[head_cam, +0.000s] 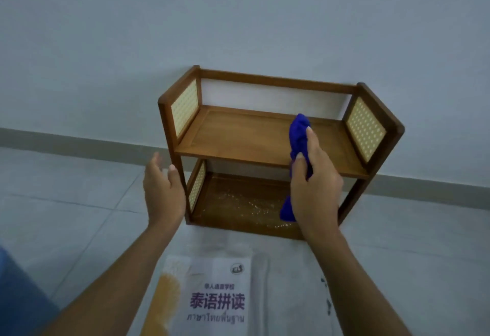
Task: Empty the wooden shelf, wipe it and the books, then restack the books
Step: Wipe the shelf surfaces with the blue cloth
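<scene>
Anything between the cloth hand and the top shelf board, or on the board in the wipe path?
Nothing visible. The right hand holds the blue cloth over the right part of the top board of the wooden shelf, and the board is bare. The left hand is open beside the shelf's left post, off the board.

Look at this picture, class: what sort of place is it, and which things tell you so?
Probably a room in a home: pale floor tiles meet a plain wall at a grey skirting board, and a small wooden shelf stands on the floor.
</scene>
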Available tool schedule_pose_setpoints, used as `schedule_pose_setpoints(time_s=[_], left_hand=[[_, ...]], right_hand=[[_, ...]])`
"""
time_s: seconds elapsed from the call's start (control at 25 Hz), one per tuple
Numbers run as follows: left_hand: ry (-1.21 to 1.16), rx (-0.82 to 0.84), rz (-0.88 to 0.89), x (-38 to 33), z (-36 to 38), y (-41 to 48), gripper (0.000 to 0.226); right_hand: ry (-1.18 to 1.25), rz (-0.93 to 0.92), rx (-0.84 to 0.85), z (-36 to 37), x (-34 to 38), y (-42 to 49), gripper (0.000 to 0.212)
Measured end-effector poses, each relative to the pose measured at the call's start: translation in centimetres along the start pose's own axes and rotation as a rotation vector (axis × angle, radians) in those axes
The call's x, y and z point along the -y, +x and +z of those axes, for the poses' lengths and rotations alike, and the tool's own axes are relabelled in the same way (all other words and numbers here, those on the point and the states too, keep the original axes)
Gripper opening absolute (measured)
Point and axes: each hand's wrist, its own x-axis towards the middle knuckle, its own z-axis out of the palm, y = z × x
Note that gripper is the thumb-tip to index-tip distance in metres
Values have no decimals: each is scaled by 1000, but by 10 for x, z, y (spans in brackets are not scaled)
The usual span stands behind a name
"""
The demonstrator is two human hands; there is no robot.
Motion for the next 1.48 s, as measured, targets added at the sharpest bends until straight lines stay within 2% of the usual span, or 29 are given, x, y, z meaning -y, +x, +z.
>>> schedule_pose_setpoints(time_s=[0.08,0.12,0.16,0.28,0.32,0.36,0.44,0.52,0.68,0.76,0.84,0.92,1.0,1.12,1.24,1.4,1.48], left_hand=[[14,41,-35,18,-1,-10,45],[19,65,-47,26,-1,-13,44],[23,84,-54,33,-1,-15,44],[28,137,-51,44,0,-17,44],[30,152,-50,47,1,-16,45],[33,164,-52,49,2,-14,46],[26,206,-56,53,6,-7,49],[14,253,-50,52,13,0,50],[-17,280,-50,50,30,12,44],[-144,282,-77,55,38,20,45],[-305,273,-105,63,44,25,49],[-368,253,-113,72,49,29,54],[-376,244,-75,77,50,31,57],[-406,289,1,86,51,36,57],[-477,329,-8,91,56,39,53],[-494,289,2,88,62,36,56],[-503,291,10,87,63,35,59]], right_hand=[[103,37,-72,5,-19,-38,51],[162,125,-99,7,-28,-54,51],[249,285,-137,10,-41,-67,50],[651,1010,-255,17,-93,-84,42],[798,1185,-243,18,-108,-85,42],[878,1263,-178,18,-116,-86,48],[773,1192,1,23,-128,-82,64],[431,1033,81,32,-133,-71,69],[-252,644,250,60,-161,-48,60],[-723,538,356,72,-173,-52,64],[-943,403,494,83,-183,-59,65],[-974,244,662,92,-206,-66,73],[-953,165,717,95,-226,-67,81],[-901,246,649,99,-245,-62,82],[-866,341,571,109,-249,-54,83],[-876,373,583,126,-249,-34,73],[-844,367,661,141,-242,-28,67]])
